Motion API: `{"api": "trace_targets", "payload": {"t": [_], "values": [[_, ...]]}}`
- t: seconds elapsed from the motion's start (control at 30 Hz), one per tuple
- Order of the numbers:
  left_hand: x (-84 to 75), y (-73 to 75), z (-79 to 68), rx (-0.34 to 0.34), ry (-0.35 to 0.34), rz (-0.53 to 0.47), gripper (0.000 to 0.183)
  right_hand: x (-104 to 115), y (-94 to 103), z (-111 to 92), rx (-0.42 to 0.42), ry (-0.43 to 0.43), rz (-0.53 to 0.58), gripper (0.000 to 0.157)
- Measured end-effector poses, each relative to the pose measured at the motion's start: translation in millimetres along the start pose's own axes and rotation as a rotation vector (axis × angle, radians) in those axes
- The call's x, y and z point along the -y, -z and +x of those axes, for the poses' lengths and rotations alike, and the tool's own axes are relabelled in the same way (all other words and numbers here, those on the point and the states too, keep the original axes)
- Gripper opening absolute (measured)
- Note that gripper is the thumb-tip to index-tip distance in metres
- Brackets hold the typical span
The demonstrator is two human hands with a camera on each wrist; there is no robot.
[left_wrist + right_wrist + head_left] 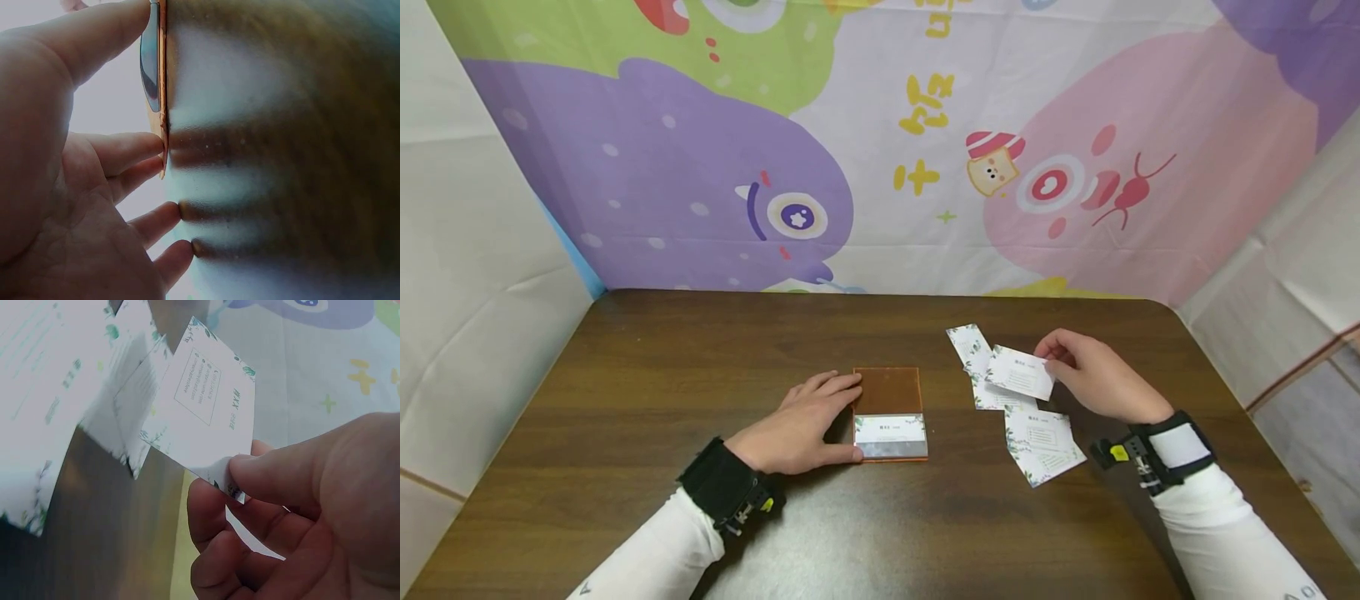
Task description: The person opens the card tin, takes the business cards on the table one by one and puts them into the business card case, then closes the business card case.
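Observation:
My right hand (1101, 382) pinches a white business card (1019, 373) by one corner between thumb and fingers. Green leaf patterns and small print mark the card (203, 403), which is lifted over other cards in the right wrist view. My left hand (797, 425) lies palm down with fingers spread, its thumb and fingertips at the left edge of a brown card holder (886, 392). Across the holder's near half sits another white card (889, 428), its lower part behind a greyish pocket strip. In the left wrist view the thumb (106, 37) touches the holder's edge.
Several matching cards lie overlapping on the brown table (700, 358): some under the held card, and a near group (1043, 442) closer to me. A cartoon-print cloth (917, 242) hangs behind the table, with white sheets (490, 250) at the sides.

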State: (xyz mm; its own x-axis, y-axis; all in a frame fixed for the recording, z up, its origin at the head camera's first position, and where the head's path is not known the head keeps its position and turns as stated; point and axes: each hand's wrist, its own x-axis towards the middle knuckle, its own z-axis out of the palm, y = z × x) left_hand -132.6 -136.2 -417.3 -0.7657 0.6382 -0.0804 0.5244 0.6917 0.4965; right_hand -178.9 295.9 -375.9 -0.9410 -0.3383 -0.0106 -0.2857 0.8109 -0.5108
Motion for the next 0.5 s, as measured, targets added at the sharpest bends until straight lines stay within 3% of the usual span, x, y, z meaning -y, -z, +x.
{"api": "trace_targets", "payload": {"t": [0.5], "values": [[0.5,-0.8,0.2,0.001,0.001,0.002,0.086,29,-3.3,17,0.006,0.041,0.034,0.014]]}}
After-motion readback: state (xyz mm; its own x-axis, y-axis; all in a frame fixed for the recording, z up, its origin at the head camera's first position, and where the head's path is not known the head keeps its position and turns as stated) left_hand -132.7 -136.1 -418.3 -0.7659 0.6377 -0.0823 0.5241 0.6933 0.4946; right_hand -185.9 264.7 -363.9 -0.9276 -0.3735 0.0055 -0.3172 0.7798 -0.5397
